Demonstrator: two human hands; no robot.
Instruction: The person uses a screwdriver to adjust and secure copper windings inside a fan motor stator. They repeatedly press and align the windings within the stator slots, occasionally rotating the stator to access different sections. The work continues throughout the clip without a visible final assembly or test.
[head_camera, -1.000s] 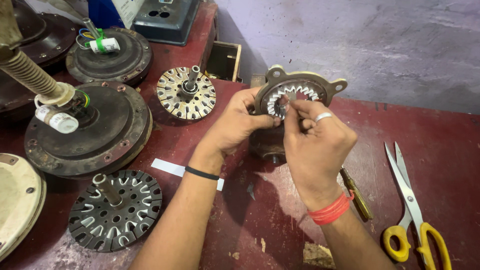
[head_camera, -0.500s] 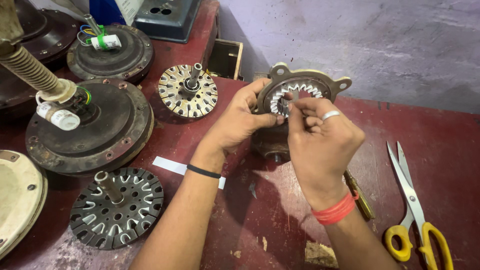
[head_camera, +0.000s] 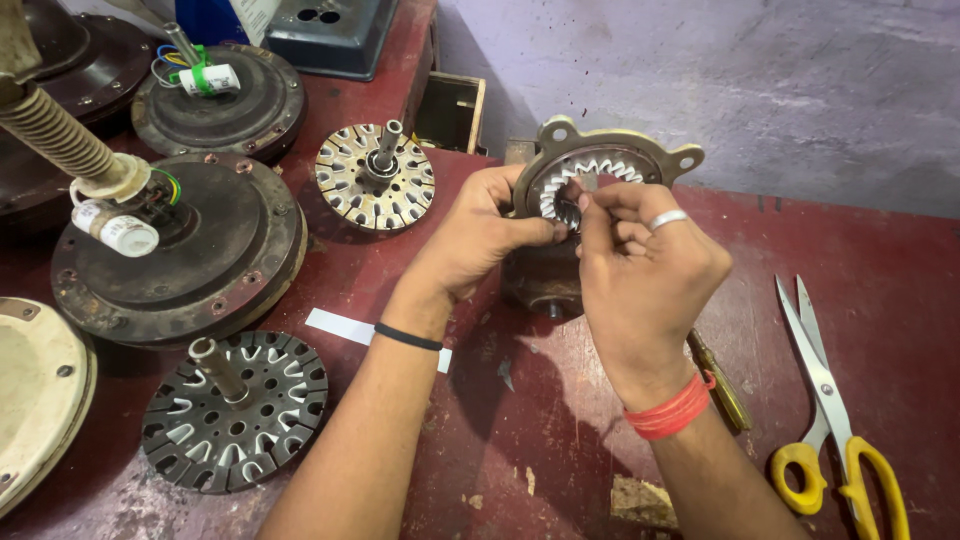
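Observation:
A round metal stator housing (head_camera: 640, 153) with white slot liners stands tilted on the red table, propped on a dark block (head_camera: 540, 280). My left hand (head_camera: 480, 235) grips the housing's left rim. My right hand (head_camera: 640, 265), with a ring and a red wristband, pinches something small at the inner slots; what it holds is hidden by the fingers.
Left of my arms lie a slotted rotor with shaft (head_camera: 375, 178), a dark slotted core (head_camera: 235, 410), two fan motor bodies (head_camera: 190, 250) (head_camera: 220, 95) and a cream cover (head_camera: 35, 400). Yellow-handled scissors (head_camera: 835, 420) lie at right, a screwdriver (head_camera: 720, 385) under my right wrist, and a white strip (head_camera: 340, 328).
Both hands and the housing stay in place; my right fingers have shifted slightly along the inner slots. The view has moved a little.

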